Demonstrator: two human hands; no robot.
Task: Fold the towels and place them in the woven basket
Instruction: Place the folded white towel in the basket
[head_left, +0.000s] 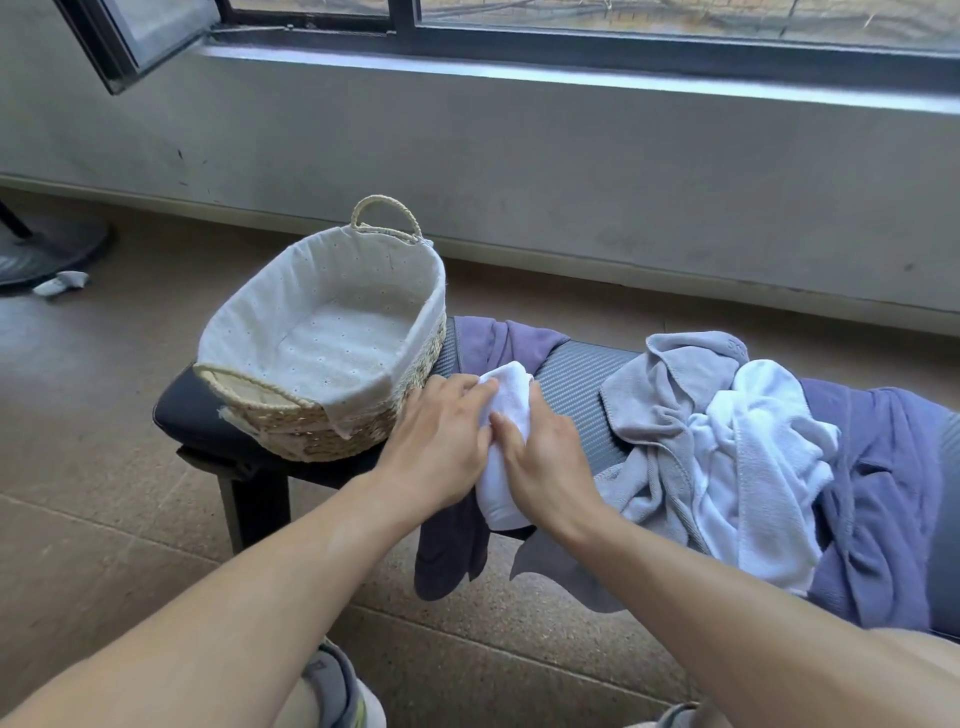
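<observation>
Both hands were down on the small white towel on the bench: my left hand lay flat on its left side with fingers fairly straight, pressing; my right hand pressed the right side, thumb on the cloth. I couldn't tell if the right fingers curled round the far edge, since they were hidden. That towel looked narrow, probably mid-fold, lying just right of the woven basket. The basket held nothing but its liner, so none were placed yet. A purple towel lay under the white one. To the right, a heap remained unfolded: grey towel, another white towel, dark purple towel. Most of the job was left.
</observation>
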